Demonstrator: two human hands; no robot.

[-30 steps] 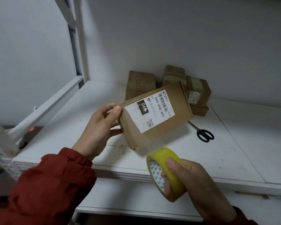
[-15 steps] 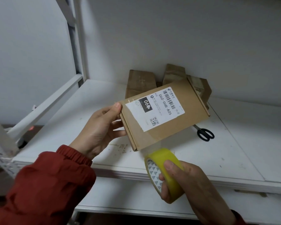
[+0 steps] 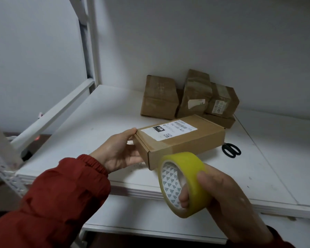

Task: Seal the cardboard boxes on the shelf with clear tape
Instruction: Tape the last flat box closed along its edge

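A white shelf (image 3: 100, 126) against a pale wall (image 3: 204, 42) carries taped boxes (image 3: 159, 99) and scissors (image 3: 231, 149). The left hand (image 3: 119, 151) has its grip clasped on the labelled box (image 3: 186, 142) at the shelf front, print blurred; the right hand (image 3: 229, 204) has its grip wrapped around the yellow tape roll (image 3: 186, 161).

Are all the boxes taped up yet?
Not yet. The tall back box looks taped. The left hand holds the labelled box, the right hand grips the tape roll: sealing it seems underway. Whether the plain back box is taped, I can't tell.

Box (image 3: 183, 140) on shelf (image 3: 97, 111), scissors (image 3: 231, 149) right, 4 boxes (image 3: 188, 97) behind
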